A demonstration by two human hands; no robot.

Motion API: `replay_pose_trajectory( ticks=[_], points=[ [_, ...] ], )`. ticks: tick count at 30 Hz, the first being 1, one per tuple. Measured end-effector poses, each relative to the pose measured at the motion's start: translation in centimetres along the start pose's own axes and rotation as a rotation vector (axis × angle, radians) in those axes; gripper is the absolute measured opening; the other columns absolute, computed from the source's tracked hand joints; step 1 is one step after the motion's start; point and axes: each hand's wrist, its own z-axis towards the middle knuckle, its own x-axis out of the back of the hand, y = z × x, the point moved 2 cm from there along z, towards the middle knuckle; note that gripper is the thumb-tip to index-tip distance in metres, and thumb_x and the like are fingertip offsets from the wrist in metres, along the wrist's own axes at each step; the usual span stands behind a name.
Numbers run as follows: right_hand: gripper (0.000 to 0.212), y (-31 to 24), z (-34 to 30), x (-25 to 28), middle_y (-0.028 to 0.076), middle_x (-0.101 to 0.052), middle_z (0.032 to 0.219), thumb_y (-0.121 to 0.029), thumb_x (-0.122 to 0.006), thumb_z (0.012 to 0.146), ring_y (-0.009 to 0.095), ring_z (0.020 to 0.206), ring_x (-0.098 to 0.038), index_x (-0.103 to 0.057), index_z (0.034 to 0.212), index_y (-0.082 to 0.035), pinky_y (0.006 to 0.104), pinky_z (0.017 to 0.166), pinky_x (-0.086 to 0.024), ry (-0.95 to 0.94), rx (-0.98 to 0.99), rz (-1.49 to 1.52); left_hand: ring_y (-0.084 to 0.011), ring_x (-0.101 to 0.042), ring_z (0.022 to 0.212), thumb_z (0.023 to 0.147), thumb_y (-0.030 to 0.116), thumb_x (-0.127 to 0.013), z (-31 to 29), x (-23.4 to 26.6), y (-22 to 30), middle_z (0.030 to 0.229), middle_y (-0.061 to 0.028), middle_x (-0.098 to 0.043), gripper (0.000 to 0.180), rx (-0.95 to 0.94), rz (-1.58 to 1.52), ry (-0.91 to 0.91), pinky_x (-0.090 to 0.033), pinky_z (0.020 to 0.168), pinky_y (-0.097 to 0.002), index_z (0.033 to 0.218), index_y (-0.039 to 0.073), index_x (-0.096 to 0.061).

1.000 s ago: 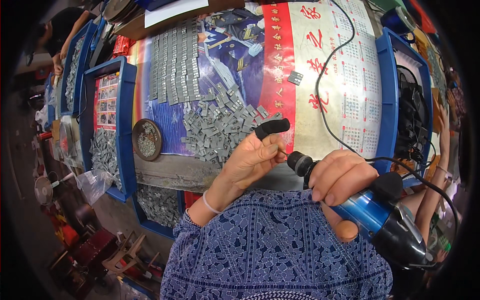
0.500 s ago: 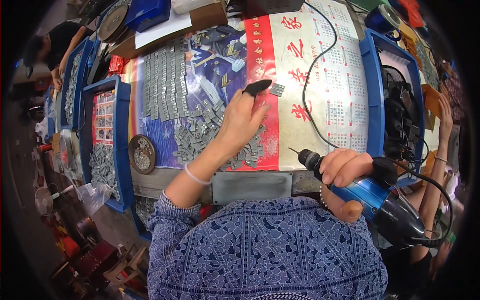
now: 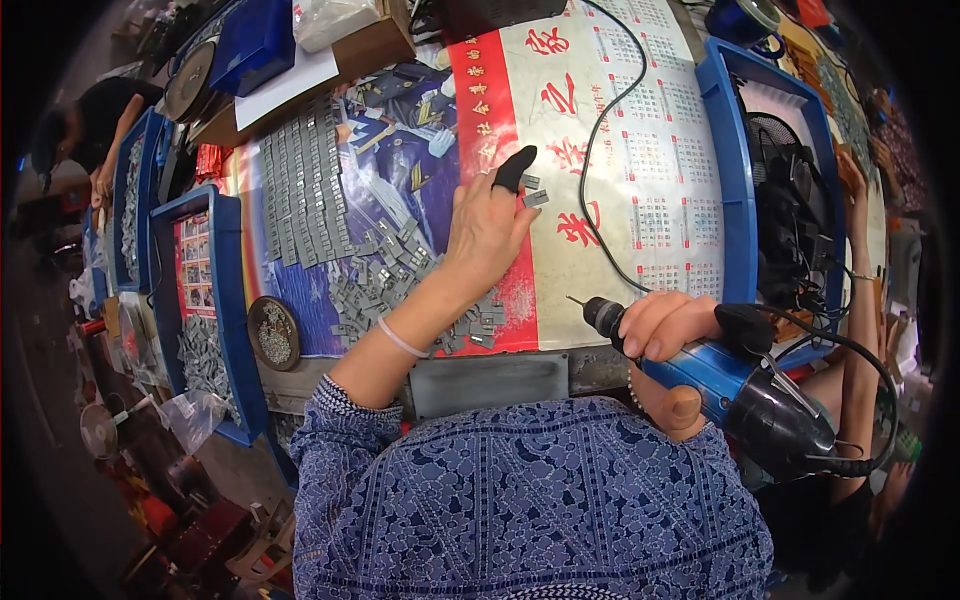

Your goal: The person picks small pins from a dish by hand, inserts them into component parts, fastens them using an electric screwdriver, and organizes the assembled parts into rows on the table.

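Observation:
My left hand, with a black cover on its index finger, reaches over the printed poster sheet. Its index finger and thumb are apart, and a couple of small grey rectangular pieces lie right by the fingertips; I cannot tell whether the thumb touches them. Behind the wrist spreads a loose pile of similar grey pieces. Farther left, more of them stand in neat rows. My right hand is wrapped round a blue and black corded electric drill, its thin bit pointing left over the table's near edge.
A round dish of tiny metal parts sits left of the pile. Blue trays stand at the left and right; the right one holds black items. A black cable crosses the poster. Other people work at both sides.
The whole view has shifted slightly. My left fingers have come closer to the grey pieces, which now lie a little apart. The drill stays in my right hand.

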Motion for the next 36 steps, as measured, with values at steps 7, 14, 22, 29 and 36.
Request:
replay_pose_trajectory(
  ticks=[7,14,22,29,36],
  points=[
    [0.042,0.4,-0.2,0.1,0.005,-0.05,0.07,-0.04,-0.072,0.075,0.02,0.065,-0.056,-0.049,0.078,-0.004,0.0341,0.062,-0.046,-0.032,0.033,0.048,-0.0259,-0.055,0.081,0.073,0.006,-0.068,0.0,-1.6,-0.8,0.086,-0.008,-0.058,0.051,-0.093,-0.018,-0.012,-0.039,0.072,-0.037,0.121,0.005,-0.051],
    [0.036,0.8,0.8,1.1,0.014,-0.059,0.089,-0.019,-0.075,0.076,0.028,0.083,-0.061,-0.057,0.099,0.001,0.0419,0.077,-0.047,-0.407,-0.173,0.172,-0.0258,-0.052,0.076,0.074,0.004,-0.066,-3.6,1.2,1.8,0.08,-0.0076,-0.056,0.05,0.032,-0.013,-0.199,-0.039,0.072,-0.0363,0.122,0.009,-0.054],
    [0.038,0.3,1.8,0.0,0.011,-0.058,0.084,-0.011,-0.079,0.068,0.023,0.081,-0.057,-0.059,0.098,0.0,0.0362,0.074,-0.046,-0.379,-0.21,0.095,-0.026,-0.05,0.081,0.072,0.006,-0.067,-6.1,1.5,2.3,0.084,-0.008,-0.056,0.05,-0.055,-0.005,-0.172,-0.037,0.076,-0.0367,0.121,0.007,-0.055],
    [0.043,3.6,-0.5,-1.7,0.004,-0.049,0.071,-0.043,-0.07,0.077,0.019,0.066,-0.055,-0.047,0.078,-0.006,0.0339,0.065,-0.045,-0.048,-0.036,-0.056,-0.0244,-0.05,0.085,0.07,0.003,-0.058,-7.0,0.9,1.1,0.088,-0.0087,-0.054,0.051,-0.13,0.005,-0.152,-0.037,0.077,-0.0374,0.121,0.0,-0.053],
    [0.037,4.2,0.3,-2.3,0.009,-0.054,0.08,-0.029,-0.07,0.079,0.022,0.069,-0.056,-0.05,0.095,-0.002,0.0367,0.067,-0.046,-0.16,0.006,0.026,-0.0234,-0.05,0.085,0.07,0.003,-0.054,-6.8,1.4,1.2,0.087,-0.008,-0.054,0.049,-0.112,-0.03,-0.142,-0.036,0.076,-0.0351,0.119,-0.001,-0.054]
  ],
)
